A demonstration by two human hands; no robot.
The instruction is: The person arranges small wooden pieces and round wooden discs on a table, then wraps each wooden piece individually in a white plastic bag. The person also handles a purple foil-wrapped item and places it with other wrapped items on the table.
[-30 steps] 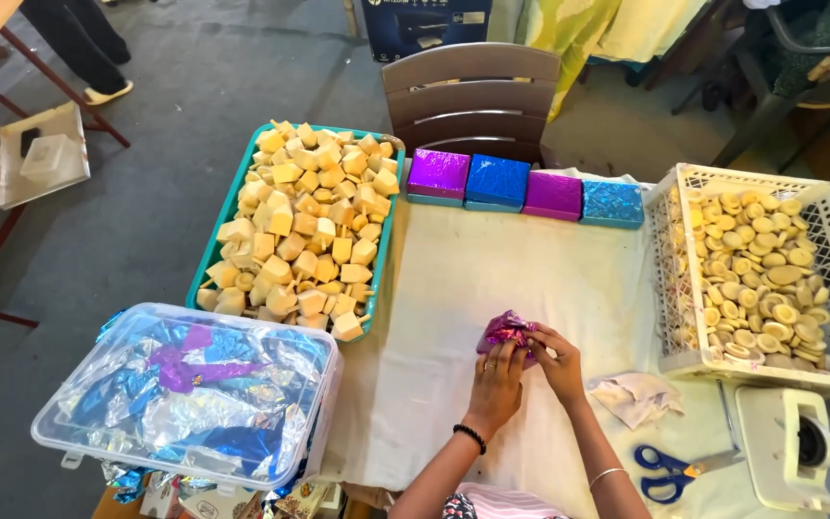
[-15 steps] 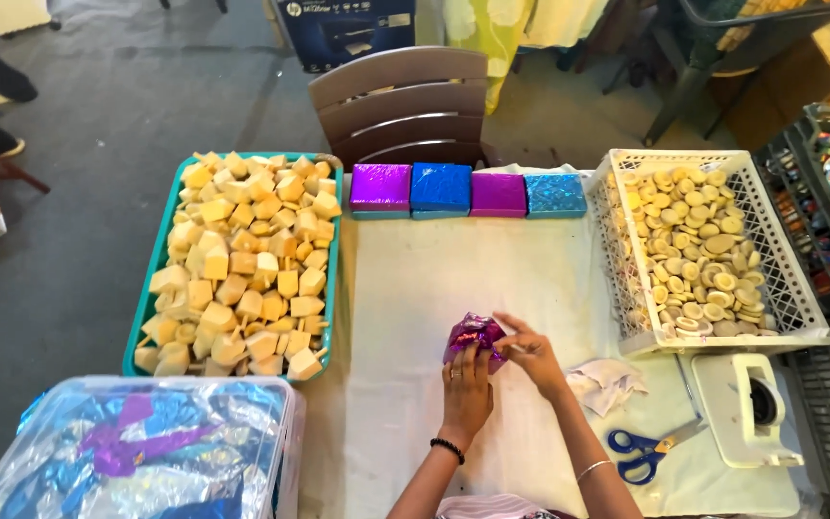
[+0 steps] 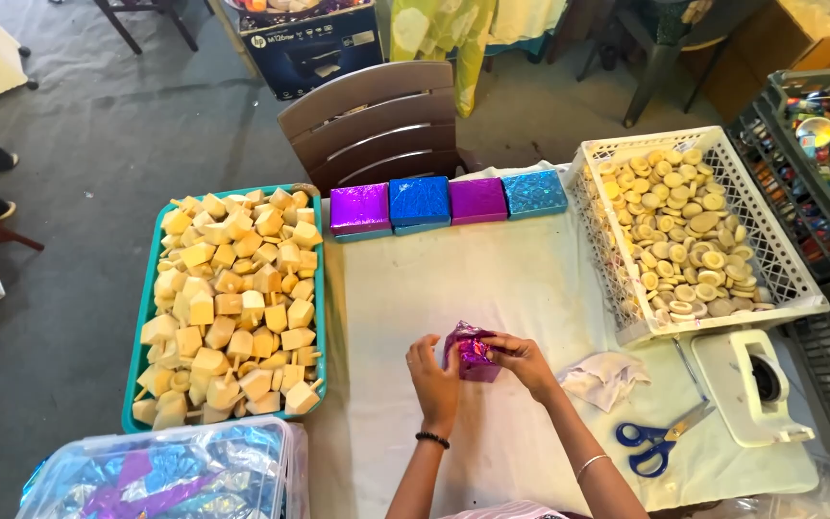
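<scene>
A small block partly covered in shiny purple foil point(image 3: 474, 352) sits on the white tablecloth point(image 3: 492, 288) near the table's front. My left hand point(image 3: 434, 374) grips its left side and my right hand point(image 3: 522, 359) pinches the foil on its right side. Both hands are closed on this block. At the far side of the cloth a row of wrapped blocks point(image 3: 446, 203) stands, alternating purple and blue.
A teal tray point(image 3: 143, 309) of yellow soap blocks lies left. A white basket point(image 3: 607, 226) of round pale soaps stands right. Blue scissors point(image 3: 657, 444), a white tape dispenser point(image 3: 749, 385) and crumpled paper point(image 3: 605, 377) lie near my right arm. A clear tub of foil sheets point(image 3: 160, 477) sits front left. A brown chair point(image 3: 375, 123) stands behind the table.
The view has shifted left and tilted, so the table's things sit differently in frame. My hands stay on the purple-foiled block and keep folding its foil.
</scene>
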